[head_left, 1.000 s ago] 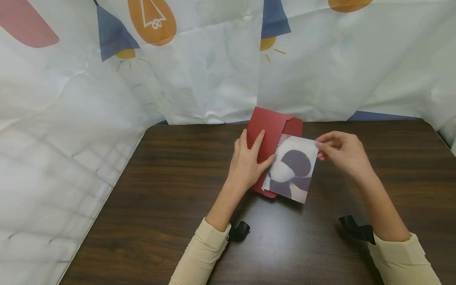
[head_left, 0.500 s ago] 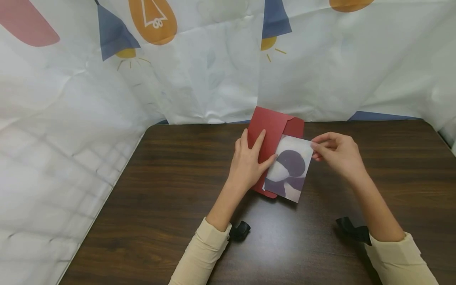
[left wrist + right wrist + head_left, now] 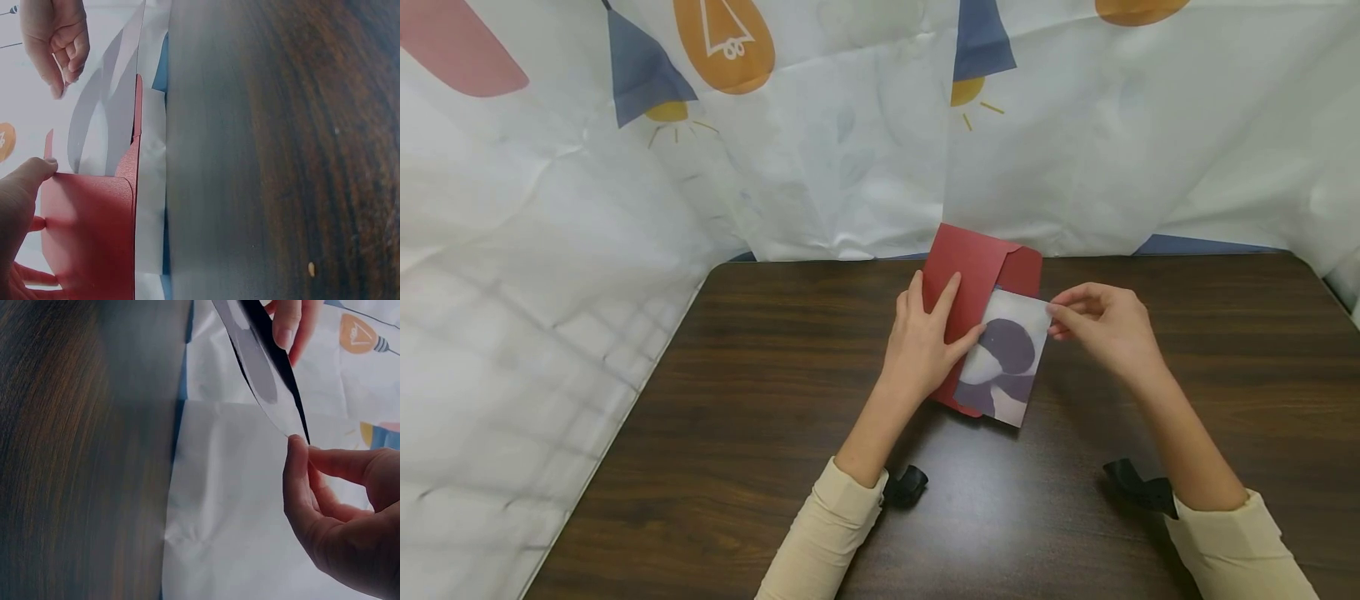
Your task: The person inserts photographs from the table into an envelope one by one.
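In the head view my left hand (image 3: 922, 346) rests with spread fingers on a red paper envelope (image 3: 966, 262), its thumb at the envelope's mouth. A card (image 3: 1000, 354) printed with a purple-grey and white picture stands partly in that mouth; the part inside is hidden. Thumb and fingertips of my right hand (image 3: 1105, 329) pinch the card's upper right corner. The left wrist view shows the envelope (image 3: 94, 231) from its edge, the card (image 3: 103, 119) entering between its layers. In the right wrist view the card (image 3: 259, 369) looks slightly bowed above the pinching right hand (image 3: 337, 512).
A dark wood-grain table (image 3: 760, 400) lies beneath. Its back edge meets a white printed curtain (image 3: 850, 150), close to the envelope's top. Black wrist mounts (image 3: 906, 487) sit by both cuffs. A small pale speck (image 3: 311, 269) is on the table.
My right hand has moved left with the card, and more of the card is now inside the envelope. The left hand has kept its place on the envelope.
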{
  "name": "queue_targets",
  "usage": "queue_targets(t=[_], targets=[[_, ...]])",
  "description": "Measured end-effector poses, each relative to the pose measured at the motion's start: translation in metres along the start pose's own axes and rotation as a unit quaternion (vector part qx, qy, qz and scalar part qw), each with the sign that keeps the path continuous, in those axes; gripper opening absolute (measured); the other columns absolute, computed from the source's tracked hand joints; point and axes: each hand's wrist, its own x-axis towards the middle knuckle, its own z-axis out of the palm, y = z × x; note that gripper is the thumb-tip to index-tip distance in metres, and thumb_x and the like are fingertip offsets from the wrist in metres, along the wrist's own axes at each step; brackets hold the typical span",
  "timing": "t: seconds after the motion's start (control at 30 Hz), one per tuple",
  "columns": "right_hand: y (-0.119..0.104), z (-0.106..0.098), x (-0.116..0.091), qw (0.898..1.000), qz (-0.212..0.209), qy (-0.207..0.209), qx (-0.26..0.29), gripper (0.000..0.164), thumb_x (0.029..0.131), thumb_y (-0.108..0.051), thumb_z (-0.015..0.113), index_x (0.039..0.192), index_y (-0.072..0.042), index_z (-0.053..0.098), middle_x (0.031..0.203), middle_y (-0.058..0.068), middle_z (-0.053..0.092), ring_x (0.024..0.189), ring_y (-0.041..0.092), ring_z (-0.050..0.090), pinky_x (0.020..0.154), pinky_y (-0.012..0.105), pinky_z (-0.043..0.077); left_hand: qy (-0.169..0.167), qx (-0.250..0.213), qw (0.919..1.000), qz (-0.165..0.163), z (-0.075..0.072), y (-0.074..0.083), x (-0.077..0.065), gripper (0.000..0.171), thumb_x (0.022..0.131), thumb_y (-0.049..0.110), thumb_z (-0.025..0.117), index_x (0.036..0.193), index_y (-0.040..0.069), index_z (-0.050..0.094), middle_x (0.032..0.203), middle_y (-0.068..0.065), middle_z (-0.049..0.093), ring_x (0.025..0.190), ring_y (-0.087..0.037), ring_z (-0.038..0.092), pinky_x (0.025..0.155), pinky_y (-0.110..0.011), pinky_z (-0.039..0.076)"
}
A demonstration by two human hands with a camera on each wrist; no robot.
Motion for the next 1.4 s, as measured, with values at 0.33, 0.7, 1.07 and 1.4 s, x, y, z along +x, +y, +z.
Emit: queue_targets(t=[0.33,0.7,1.07,1.4], targets=[[-0.002,0.001,-0.002,1.0,-0.011,0.001,-0.017,0.025,0.102,-0.01,0.07,0.115,0.012,0.07,0.092,0.013,0.077,0.069,0.001,0.071,0.067,0.015,0.059,0.006,0.005,1.0,0.004,0.001,0.0,0.0,0.074,0.098,0.043,0.075,0.16,0.015,0.047,0.162,-0.031,0.033,0.14,-0.045,0.045,0.099,-0.049,0.059],[0.0,0.003,-0.001,1.0,-0.014,0.013,0.004,0.025,0.102,-0.006,0.07,0.116,0.015,0.068,0.091,0.014,0.077,0.067,0.001,0.07,0.066,0.014,0.059,-0.011,0.007,0.9999,-0.005,-0.001,0.005,-0.001,0.076,0.098,0.045,0.074,0.162,0.017,0.044,0.164,-0.029,0.031,0.141,-0.043,0.044,0.099,-0.047,0.06],[0.0,0.005,-0.001,1.0,-0.018,0.012,-0.001,0.028,0.102,-0.011,0.071,0.117,0.012,0.07,0.088,0.01,0.079,0.066,-0.005,0.069,0.069,0.012,0.057,-0.026,0.016,0.9995,-0.005,0.001,0.01,-0.002,0.077,0.098,0.048,0.073,0.163,0.019,0.043,0.165,-0.028,0.03,0.14,-0.041,0.045,0.101,-0.045,0.059],[-0.002,0.008,-0.002,1.0,-0.017,0.01,-0.002,0.03,0.102,-0.01,0.07,0.119,0.014,0.069,0.094,0.018,0.078,0.067,-0.001,0.071,0.069,0.011,0.056,-0.032,0.026,0.9991,0.004,0.001,0.012,-0.002,0.078,0.098,0.05,0.073,0.163,0.019,0.043,0.165,-0.027,0.03,0.141,-0.042,0.045,0.103,-0.044,0.058]])
